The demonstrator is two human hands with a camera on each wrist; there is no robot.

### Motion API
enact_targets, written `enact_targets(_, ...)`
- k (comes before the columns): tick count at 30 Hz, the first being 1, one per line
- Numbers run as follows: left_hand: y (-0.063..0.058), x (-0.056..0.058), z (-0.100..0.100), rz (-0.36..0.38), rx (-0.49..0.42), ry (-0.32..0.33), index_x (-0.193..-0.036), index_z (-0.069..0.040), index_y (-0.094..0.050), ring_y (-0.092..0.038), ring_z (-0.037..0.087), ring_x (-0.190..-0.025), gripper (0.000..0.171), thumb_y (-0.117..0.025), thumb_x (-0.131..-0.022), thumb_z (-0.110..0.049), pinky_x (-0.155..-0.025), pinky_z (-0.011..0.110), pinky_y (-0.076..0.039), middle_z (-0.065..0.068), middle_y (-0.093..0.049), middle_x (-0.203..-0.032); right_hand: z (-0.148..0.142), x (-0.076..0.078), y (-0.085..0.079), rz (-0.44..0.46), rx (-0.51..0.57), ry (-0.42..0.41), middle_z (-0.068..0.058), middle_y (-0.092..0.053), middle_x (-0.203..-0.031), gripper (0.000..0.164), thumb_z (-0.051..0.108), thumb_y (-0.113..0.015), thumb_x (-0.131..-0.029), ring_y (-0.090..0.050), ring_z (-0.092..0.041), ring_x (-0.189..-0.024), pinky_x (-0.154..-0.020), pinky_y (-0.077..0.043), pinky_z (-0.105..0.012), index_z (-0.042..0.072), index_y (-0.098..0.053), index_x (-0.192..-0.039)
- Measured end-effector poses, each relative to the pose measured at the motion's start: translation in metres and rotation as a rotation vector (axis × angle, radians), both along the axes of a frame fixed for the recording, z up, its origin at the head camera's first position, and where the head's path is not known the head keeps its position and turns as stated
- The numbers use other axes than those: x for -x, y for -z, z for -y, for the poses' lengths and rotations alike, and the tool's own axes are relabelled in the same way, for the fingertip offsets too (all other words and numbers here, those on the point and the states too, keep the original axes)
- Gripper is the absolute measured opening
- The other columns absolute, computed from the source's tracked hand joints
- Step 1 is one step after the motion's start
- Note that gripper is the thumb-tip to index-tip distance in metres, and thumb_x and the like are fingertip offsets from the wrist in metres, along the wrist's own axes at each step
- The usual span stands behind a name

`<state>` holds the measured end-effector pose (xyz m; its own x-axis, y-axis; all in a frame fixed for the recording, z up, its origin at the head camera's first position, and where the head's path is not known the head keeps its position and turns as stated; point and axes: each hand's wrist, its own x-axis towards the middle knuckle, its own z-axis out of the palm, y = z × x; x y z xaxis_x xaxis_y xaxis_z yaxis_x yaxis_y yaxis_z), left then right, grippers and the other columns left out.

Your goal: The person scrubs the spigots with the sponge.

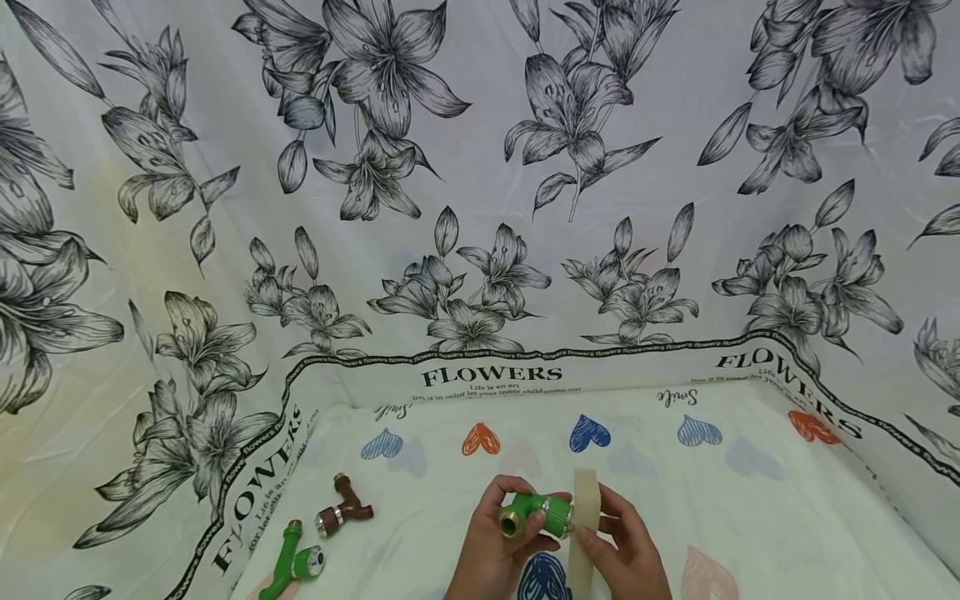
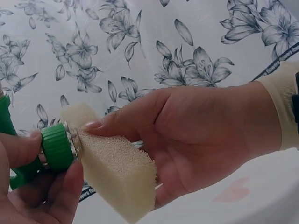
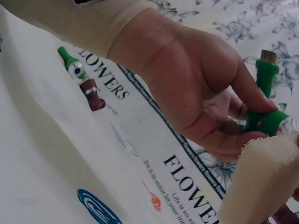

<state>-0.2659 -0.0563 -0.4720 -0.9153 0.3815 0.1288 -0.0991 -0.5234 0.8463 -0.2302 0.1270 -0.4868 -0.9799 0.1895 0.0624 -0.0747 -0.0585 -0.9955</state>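
In the head view my left hand [image 1: 487, 546] grips a green angle valve [image 1: 557, 517] with a brass threaded outlet and a ribbed green knob. A cream sponge block [image 1: 586, 500] is pinched between the thumb and fingers of my right hand [image 1: 630, 554]. From the left wrist view, the sponge [image 2: 126, 163] lies against the silver ring at the end of the ribbed green knob [image 2: 57, 147]. The right wrist view has the left hand [image 3: 187, 84] with thumb and fingers around the valve, whose far end the sponge [image 3: 261, 179] partly hides.
On the left of the white heart-print cloth [image 1: 420, 517] lie a brown angle valve [image 1: 351, 507] and a second green angle valve [image 1: 285, 567], close together. A white flower-print curtain [image 1: 480, 183] rises behind and at both sides.
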Motion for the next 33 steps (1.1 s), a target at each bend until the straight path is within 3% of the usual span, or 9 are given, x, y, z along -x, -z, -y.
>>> enact_targets(3,0.001,0.002,0.001,0.011,0.029,-0.052,-0.128,-0.004,-0.054,-0.07,0.037,-0.122,0.027,-0.07,-0.106,-0.003,-0.087,0.036,-0.063,0.033,-0.066,-0.136,0.003,-0.004,0.002,0.01,0.014,-0.036,-0.021,-0.055,-0.142,0.065,0.017,-0.077,-0.104,-0.06,-0.033,-0.116,-0.088,-0.061,-0.032,-0.001,-0.047,-0.158)
enact_targets(9,0.003,0.006,0.005,0.068,0.143,-0.241,-0.14,-0.009,-0.071,-0.071,0.034,-0.116,0.04,-0.077,-0.101,-0.003,-0.082,0.038,-0.064,0.023,-0.072,-0.132,0.016,-0.014,0.0,-0.004,0.011,-0.103,-0.022,-0.052,-0.144,0.069,0.016,-0.08,-0.1,-0.058,-0.038,-0.118,-0.093,-0.06,-0.031,-0.003,-0.045,-0.157)
enact_targets(15,0.0,0.013,0.018,-0.007,0.274,-0.352,-0.147,-0.015,-0.07,-0.067,0.03,-0.122,0.048,-0.076,-0.101,-0.002,-0.093,0.036,-0.062,0.017,-0.073,-0.127,0.022,-0.018,-0.007,-0.066,-0.077,-0.116,-0.015,-0.057,-0.139,0.066,0.017,-0.086,-0.094,-0.06,-0.037,-0.117,-0.095,-0.058,-0.031,0.004,-0.056,-0.152)
enact_targets(18,-0.001,0.019,0.036,-0.069,0.375,-0.371,-0.15,-0.017,-0.068,-0.064,0.029,-0.128,0.05,-0.074,-0.103,-0.003,-0.102,0.034,-0.057,0.014,-0.072,-0.128,0.02,-0.017,-0.008,-0.063,-0.077,-0.111,-0.013,-0.058,-0.139,0.066,0.016,-0.088,-0.093,-0.06,-0.036,-0.118,-0.095,-0.058,-0.031,0.006,-0.058,-0.151)
enact_targets(21,0.002,0.027,0.061,-0.118,0.488,-0.378,-0.153,-0.017,-0.063,-0.065,0.03,-0.127,0.051,-0.073,-0.104,-0.005,-0.1,0.031,-0.058,0.014,-0.072,-0.129,0.014,-0.016,-0.008,-0.04,-0.068,-0.092,-0.013,-0.058,-0.139,0.066,0.017,-0.088,-0.093,-0.059,-0.036,-0.119,-0.095,-0.058,-0.03,0.007,-0.058,-0.151)
enact_targets(25,0.012,0.033,0.1,-0.206,0.791,-0.477,-0.144,-0.019,-0.063,-0.071,0.026,-0.116,0.045,-0.073,-0.103,-0.004,-0.09,0.033,-0.06,0.007,-0.076,-0.125,0.007,-0.015,-0.007,-0.021,-0.054,-0.062,-0.013,-0.059,-0.138,0.067,0.018,-0.088,-0.092,-0.06,-0.035,-0.118,-0.095,-0.058,-0.029,0.007,-0.058,-0.151)
enact_targets(28,0.021,0.032,0.135,-0.317,1.134,-0.559,-0.135,-0.023,-0.069,-0.07,0.022,-0.108,0.044,-0.079,-0.098,-0.002,-0.085,0.043,-0.06,0.0,-0.076,-0.122,0.003,-0.015,-0.006,-0.025,-0.059,-0.038,-0.013,-0.06,-0.136,0.067,0.018,-0.089,-0.092,-0.061,-0.033,-0.116,-0.094,-0.058,-0.029,0.007,-0.059,-0.151)
enact_targets(31,0.028,0.031,0.173,-0.418,1.389,-0.574,-0.13,-0.024,-0.076,-0.07,0.024,-0.108,0.047,-0.087,-0.09,-0.003,-0.089,0.054,-0.06,-0.002,-0.076,-0.121,-0.003,-0.014,-0.005,-0.046,-0.079,-0.007,-0.012,-0.061,-0.132,0.065,0.017,-0.089,-0.092,-0.063,-0.03,-0.112,-0.093,-0.059,-0.028,0.006,-0.06,-0.149)
enact_targets(33,0.033,0.03,0.197,-0.433,1.504,-0.54,-0.128,-0.023,-0.079,-0.07,0.026,-0.106,0.047,-0.092,-0.086,-0.005,-0.087,0.053,-0.06,-0.002,-0.076,-0.12,-0.009,-0.012,-0.005,-0.064,-0.098,0.009,-0.012,-0.061,-0.131,0.066,0.016,-0.089,-0.092,-0.064,-0.028,-0.11,-0.091,-0.059,-0.027,0.005,-0.06,-0.15)
